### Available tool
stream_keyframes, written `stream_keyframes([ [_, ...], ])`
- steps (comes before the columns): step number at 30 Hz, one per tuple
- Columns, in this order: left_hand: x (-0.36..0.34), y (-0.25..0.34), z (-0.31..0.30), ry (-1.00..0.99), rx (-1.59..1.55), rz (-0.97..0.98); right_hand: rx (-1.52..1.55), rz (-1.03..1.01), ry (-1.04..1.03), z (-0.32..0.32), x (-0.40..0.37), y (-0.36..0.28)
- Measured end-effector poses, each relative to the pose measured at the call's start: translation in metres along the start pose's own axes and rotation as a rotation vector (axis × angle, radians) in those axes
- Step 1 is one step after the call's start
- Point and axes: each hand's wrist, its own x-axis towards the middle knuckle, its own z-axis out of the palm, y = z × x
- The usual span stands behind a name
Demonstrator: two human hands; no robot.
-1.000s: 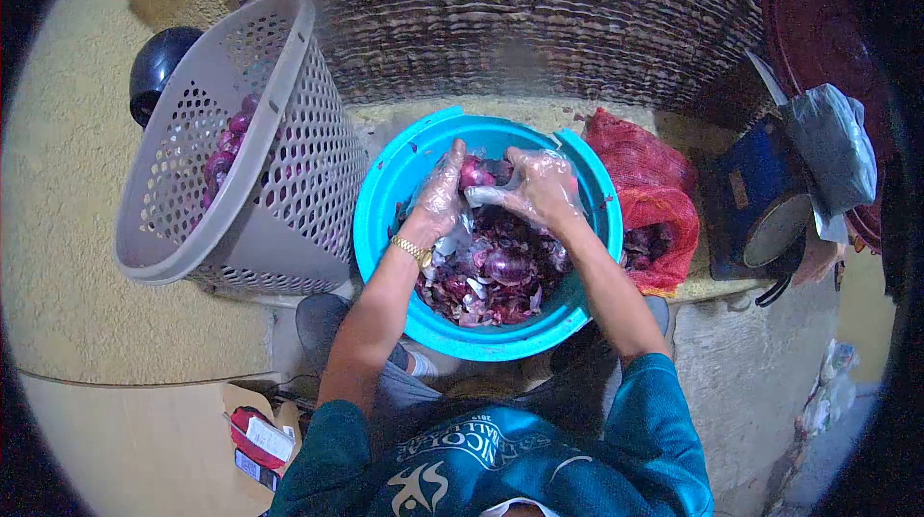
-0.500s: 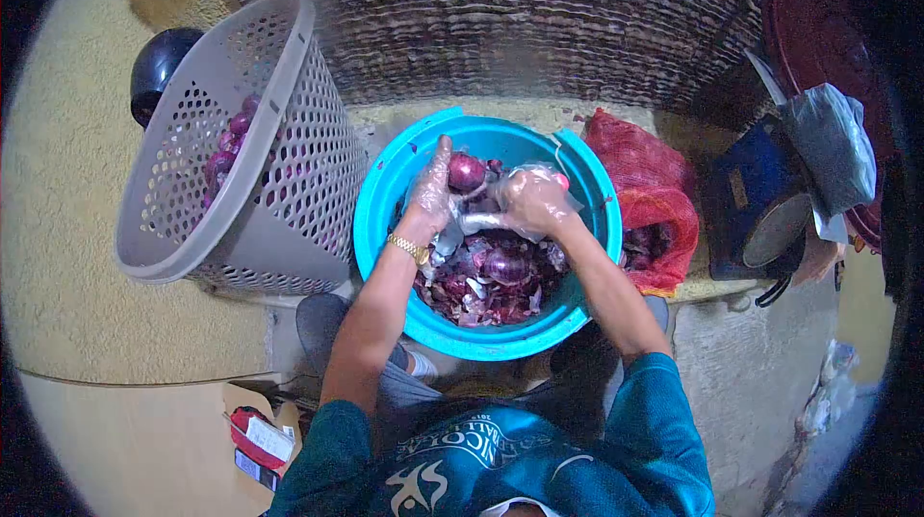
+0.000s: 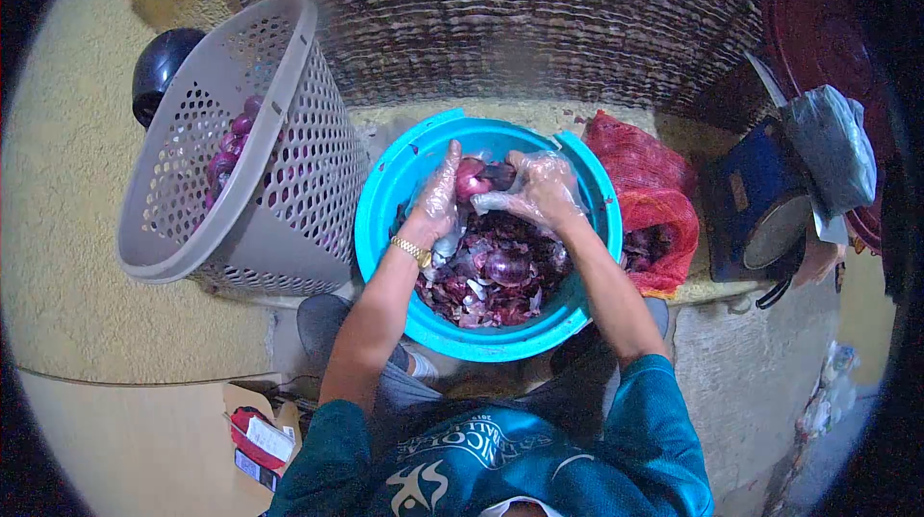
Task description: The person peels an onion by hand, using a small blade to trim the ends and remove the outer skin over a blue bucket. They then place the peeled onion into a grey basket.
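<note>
Head view: I'm looking straight down into a teal basin (image 3: 380, 228), with the work going on at its far side.
left hand (image 3: 438, 194): in a thin clear glove, fingers curled shut around the left side of a red onion (image 3: 472, 178); gold watch (image 3: 411, 249) on the wrist.
right hand (image 3: 544, 188): also gloved, fingertips pinched onto the same onion from the right; I can't tell if they have skin or bulb.
onion position: between the two hands, just above the peel heap (image 3: 481, 291).
basin contents: purple peels, plus one whole bulb (image 3: 507, 267) lying in them, near me.
left of basin: grey perforated basket (image 3: 279, 84), tilted, just beside the rim; peeled onions (image 3: 226, 156) inside.
right of basin: red mesh sack (image 3: 640, 166), against the rim.
far right: blue object (image 3: 756, 185); I can't tell what it is.
</note>
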Motion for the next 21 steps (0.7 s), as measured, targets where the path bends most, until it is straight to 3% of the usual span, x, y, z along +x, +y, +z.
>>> stream_keyframes([
  [17,0.007,-0.007,-0.003,-0.034,0.05,0.034,-0.03,-0.013,-0.055,0.003,0.002,-0.002],
  [21,0.0,-0.003,0.004,-0.033,0.095,0.047,-0.02,-0.017,-0.167,-0.002,0.007,-0.007],
])
